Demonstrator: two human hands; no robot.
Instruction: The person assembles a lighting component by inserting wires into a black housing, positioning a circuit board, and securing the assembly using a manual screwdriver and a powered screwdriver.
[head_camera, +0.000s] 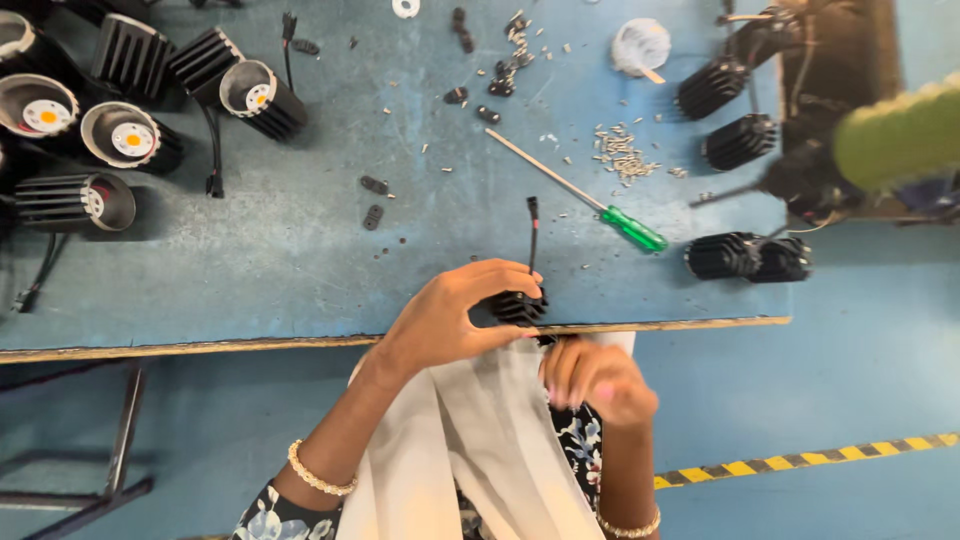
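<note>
Finished black lamp housings (130, 135) cluster at the blue desk's (250, 270) left end. At its near edge the left hand (455, 315) closes its grip on a black finned heat sink (518, 305). The right hand (598, 383) hangs below, fingers curled, contents hidden. A green-handled screwdriver (632, 228) lies rightward.
</note>
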